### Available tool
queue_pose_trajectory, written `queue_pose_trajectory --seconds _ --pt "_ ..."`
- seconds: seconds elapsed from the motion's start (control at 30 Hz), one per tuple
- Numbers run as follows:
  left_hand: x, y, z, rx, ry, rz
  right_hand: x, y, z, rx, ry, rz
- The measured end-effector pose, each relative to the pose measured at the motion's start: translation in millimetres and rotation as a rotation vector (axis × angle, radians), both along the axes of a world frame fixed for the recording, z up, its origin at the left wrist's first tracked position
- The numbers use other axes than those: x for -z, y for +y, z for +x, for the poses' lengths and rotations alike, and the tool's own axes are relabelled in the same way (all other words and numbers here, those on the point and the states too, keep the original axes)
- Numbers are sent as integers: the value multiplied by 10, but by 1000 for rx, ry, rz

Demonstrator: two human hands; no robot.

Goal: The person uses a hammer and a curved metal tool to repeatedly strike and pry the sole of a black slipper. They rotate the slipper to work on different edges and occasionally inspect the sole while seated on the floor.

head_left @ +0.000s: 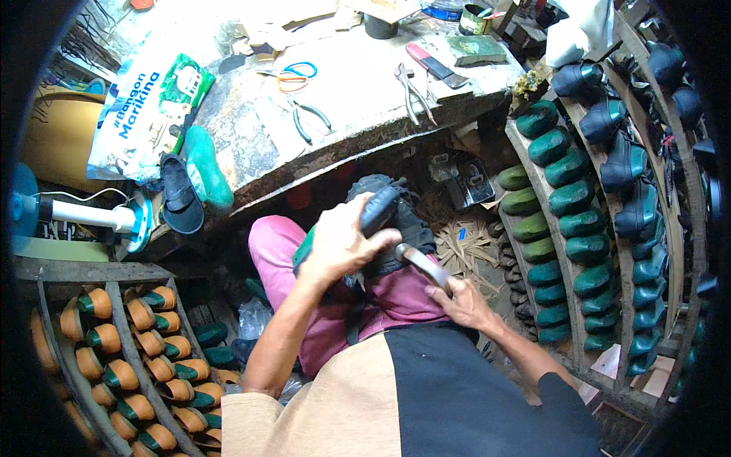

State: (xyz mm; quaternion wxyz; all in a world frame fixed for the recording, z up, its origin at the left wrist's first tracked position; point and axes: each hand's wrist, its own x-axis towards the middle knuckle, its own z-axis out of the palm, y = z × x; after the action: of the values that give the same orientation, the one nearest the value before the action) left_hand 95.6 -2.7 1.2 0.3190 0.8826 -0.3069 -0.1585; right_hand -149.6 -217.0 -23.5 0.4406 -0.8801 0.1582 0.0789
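Above my lap, my left hand (pixel 340 238) is wrapped round a shoe with a black upper (pixel 381 210). The green of a shoe last (pixel 304 249) shows beside its wrist side; my palm and fingers hide much of the shoe. On the right, my right hand (pixel 464 302) grips a hammer (pixel 425 263), slightly blurred, its head close to my left thumb and the shoe. A dark crumpled cloth or pad (pixel 415 225) lies over my knee beneath the shoe.
The workbench (pixel 251 141) ahead bears pliers (pixel 413 93), more pliers (pixel 304 120), scissors (pixel 293 75) and a red-handled blade (pixel 435 65). A black sandal (pixel 181 194) and green last (pixel 206 164) sit at its left edge. Racks of tan shoes (pixel 122 373) and green lasts (pixel 571 198) flank me.
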Motion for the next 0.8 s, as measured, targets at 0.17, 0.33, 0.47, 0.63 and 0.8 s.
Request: queue_pose_trajectory --seconds 0.17,0.33,0.47,0.63,0.8 --pt "-219 -41 93 -48 148 -173 186 62 -181 36 -89 -54" --pt "-329 348 -82 -69 231 -635 188 86 -190 181 -150 309" --pt "-266 554 -425 -159 276 -503 10 -2 -55 267 -71 420" --pt "-257 642 -680 -87 236 -514 -516 -134 129 120 -297 940" --pt "-205 671 -717 -89 164 -512 -678 -58 440 -119 -92 688"
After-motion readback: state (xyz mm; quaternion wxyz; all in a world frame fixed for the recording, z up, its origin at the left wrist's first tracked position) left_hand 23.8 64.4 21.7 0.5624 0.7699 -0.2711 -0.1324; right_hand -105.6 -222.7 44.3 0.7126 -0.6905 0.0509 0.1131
